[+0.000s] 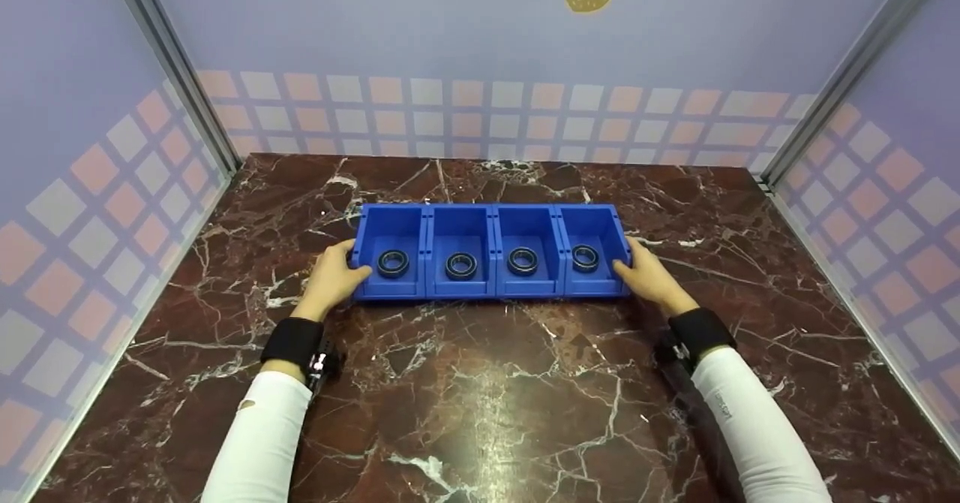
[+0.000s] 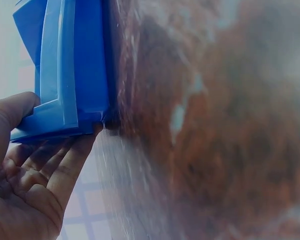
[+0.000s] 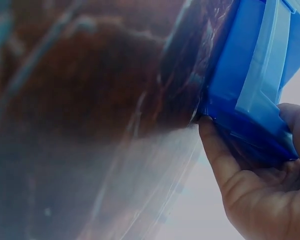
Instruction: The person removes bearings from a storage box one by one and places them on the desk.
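A row of joined blue plastic bins [image 1: 459,290] lies across the middle of the table, each compartment holding one black-rimmed ring that looks like a ball bearing [image 1: 393,263]. My left hand [image 1: 335,278] grips the row's left end, thumb over the side wall and fingers outside. At the opposite end my right hand [image 1: 652,274] holds the right wall the same way. The left wrist view shows the thumb inside the blue bin's edge [image 2: 92,65] and fingertips under its outer side. In the right wrist view, a fingertip meets the bin's lower corner [image 3: 230,85] by the tabletop.
The dark red marbled table [image 1: 480,383] extends in front of the bins and to both sides. Lilac walls with a checked band [image 1: 480,112] enclose it at the back, left and right. Metal posts [image 1: 180,75] stand at the rear corners.
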Tool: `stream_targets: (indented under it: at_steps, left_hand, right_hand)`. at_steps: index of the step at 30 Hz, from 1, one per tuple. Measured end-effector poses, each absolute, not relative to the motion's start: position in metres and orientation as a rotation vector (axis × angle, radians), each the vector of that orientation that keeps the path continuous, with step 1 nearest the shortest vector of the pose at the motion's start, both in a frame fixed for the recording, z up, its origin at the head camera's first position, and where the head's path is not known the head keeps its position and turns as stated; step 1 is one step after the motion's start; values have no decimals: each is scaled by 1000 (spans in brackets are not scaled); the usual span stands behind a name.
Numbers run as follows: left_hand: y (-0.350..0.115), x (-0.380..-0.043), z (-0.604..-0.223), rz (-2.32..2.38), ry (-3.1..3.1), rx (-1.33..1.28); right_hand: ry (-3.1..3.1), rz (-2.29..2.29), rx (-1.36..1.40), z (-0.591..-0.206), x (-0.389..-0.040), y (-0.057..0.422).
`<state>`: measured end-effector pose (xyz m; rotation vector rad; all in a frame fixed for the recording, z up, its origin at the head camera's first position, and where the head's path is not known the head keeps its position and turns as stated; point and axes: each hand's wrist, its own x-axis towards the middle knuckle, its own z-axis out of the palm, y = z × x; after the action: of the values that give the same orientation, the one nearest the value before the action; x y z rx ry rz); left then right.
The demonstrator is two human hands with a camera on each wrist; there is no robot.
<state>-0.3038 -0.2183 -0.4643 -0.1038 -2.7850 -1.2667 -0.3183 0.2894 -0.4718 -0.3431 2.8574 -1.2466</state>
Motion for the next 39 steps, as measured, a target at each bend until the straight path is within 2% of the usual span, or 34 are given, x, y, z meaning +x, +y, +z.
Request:
stream_targets:
  at_steps: [39]
  left_hand:
    - [-195, -306, -464, -1311, -2814, -124]
  right_hand:
    - [2900, -1182, -342, -471, -301, 318]
